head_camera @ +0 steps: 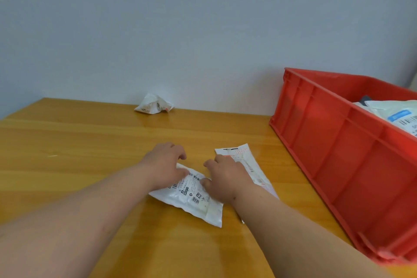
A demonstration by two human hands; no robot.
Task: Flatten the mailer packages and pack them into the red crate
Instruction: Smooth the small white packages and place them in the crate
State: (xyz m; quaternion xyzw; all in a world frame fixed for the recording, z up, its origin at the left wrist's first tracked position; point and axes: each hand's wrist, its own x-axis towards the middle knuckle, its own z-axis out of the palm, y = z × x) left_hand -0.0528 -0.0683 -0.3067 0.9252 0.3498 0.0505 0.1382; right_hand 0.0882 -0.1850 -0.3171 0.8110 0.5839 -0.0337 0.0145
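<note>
I have both hands down on a white mailer [194,196] lying on the wooden table [79,153]. My left hand [165,166] presses its far corner with fingers bent; my right hand [222,177] holds its right edge, thumb on the label. A second mailer [246,162] lies beneath my right wrist, a crumpled mailer [154,104] sits by the wall, and the red crate [338,142] at right holds packed mailers [397,115].
</note>
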